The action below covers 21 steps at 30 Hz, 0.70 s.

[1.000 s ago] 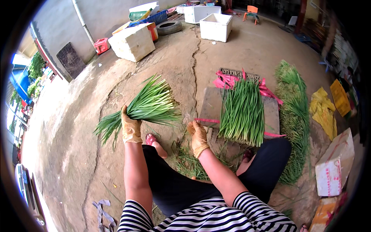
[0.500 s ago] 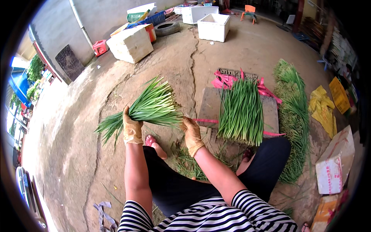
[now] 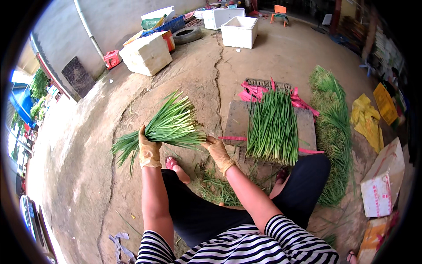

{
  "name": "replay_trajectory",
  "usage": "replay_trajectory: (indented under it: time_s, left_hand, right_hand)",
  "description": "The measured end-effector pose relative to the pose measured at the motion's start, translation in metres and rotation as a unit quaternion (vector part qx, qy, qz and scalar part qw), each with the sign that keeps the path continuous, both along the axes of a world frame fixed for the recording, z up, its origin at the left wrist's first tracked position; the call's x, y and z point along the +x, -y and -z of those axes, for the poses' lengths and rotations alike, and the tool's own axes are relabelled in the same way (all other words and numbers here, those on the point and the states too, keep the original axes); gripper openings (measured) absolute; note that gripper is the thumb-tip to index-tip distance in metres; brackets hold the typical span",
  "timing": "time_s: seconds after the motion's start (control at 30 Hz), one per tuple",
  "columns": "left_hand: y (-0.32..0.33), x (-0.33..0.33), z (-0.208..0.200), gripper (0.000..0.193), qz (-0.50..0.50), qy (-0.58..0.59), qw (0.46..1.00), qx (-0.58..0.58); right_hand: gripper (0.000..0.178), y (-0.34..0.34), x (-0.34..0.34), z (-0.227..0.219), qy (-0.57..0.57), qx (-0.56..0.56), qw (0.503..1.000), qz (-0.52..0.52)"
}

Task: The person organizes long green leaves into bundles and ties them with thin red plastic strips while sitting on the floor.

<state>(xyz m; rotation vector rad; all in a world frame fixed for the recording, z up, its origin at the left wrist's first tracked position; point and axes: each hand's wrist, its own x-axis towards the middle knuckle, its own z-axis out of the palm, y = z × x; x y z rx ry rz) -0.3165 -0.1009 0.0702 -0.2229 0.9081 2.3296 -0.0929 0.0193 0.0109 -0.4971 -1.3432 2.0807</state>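
My left hand (image 3: 149, 149), in a thin tan glove, is wrapped round the leafy part of a fanned bunch of garlic chives (image 3: 171, 125). The pale cut ends point right, and the green tips hang to the left of the hand. At the lower stem ends, my right hand (image 3: 216, 152), gloved alike, has its fingers pinched together; what exactly lies between them is too small to see. A second, larger bundle of garlic chives (image 3: 273, 127) lies on a grey board (image 3: 236, 121) to the right, with pink strips (image 3: 301, 103) under and around it.
A long heap of chives (image 3: 332, 141) lies right of the board. Loose trimmings (image 3: 215, 187) litter the ground between my feet. Beyond stand foam boxes (image 3: 239, 33), a tyre (image 3: 187, 34) and a small orange chair (image 3: 279, 14). A yellow sack (image 3: 366, 121) and a carton (image 3: 383, 182) sit far right.
My right hand has shifted slightly left and down along the stem ends, its fingers closer together. The held bunch is a little lower. The bundle on the board has stayed put.
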Motion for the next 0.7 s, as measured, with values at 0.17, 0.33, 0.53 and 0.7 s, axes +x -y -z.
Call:
replay_trajectory:
  time_s: [0.17,0.33,0.53,0.7]
  left_hand:
    - [-0.001,-0.005,0.008,0.028,0.028,-0.010,0.999,0.015]
    - [-0.002,0.002,0.008,0.029,0.013,-0.007,1.000,0.028]
    - [-0.001,0.002,0.005,0.029,-0.011,-0.006,0.999,0.040]
    - [-0.002,0.007,-0.001,0.030,-0.032,0.012,0.999,0.008]
  right_hand:
    - [0.009,0.010,-0.006,-0.003,0.062,0.174,0.964,0.191]
    - [0.012,0.021,0.006,-0.028,0.139,0.579,0.724,0.349]
    - [0.009,0.044,0.012,-0.042,0.096,0.587,0.746,0.300]
    - [0.012,0.064,0.025,-0.041,-0.026,0.610,0.777,0.150]
